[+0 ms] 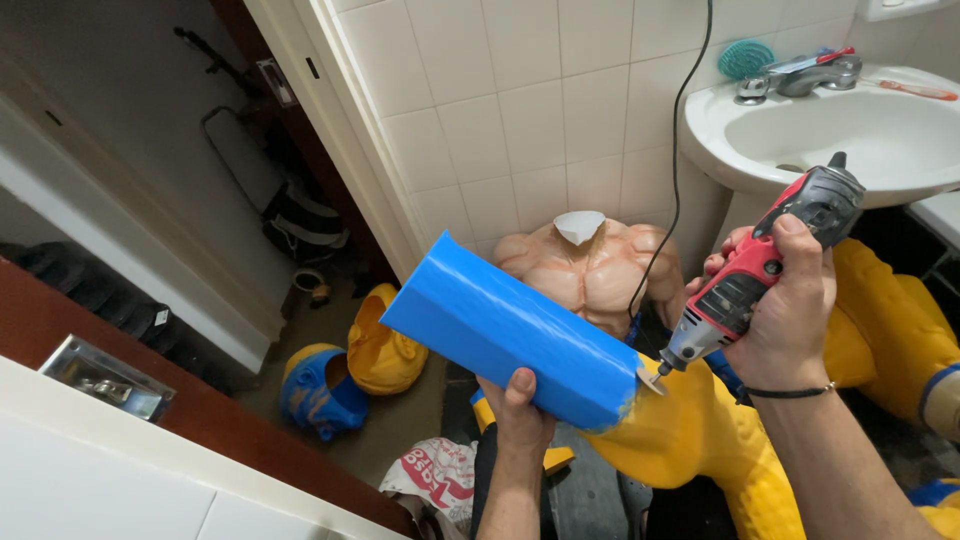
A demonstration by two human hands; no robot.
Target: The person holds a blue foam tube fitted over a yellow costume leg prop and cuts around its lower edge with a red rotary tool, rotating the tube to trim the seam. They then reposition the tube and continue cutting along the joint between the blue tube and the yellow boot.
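A big white sink (905,190) sits at the top right, next to a white tiled wall (520,110). A tap (800,75) sits at its back rim. On the floor below, a muscly plastic chest (590,270) leans on the wall. A black cord (680,150) hangs down in front of the tiles.

The biggest thing in the hands is a figure part, a blue tube (510,330) that turns into a yellow leg (700,440). It is in the middle, tilted, with the open blue end up and to the left.

The left hand (520,405) comes up from below and holds the blue tube from under. Its fingers are curled tight round the lower end, with the thumb on the front.

The right hand (785,310) is wrapped tight round a red and grey tool (760,265). All its fingers are closed round the body of the tool. The tool points down and to the left. Its small cutting tip (652,378) touches the spot where blue meets yellow.

On the floor to the left lie a yellow piece (385,350) and a blue and yellow piece (315,390), close to each other
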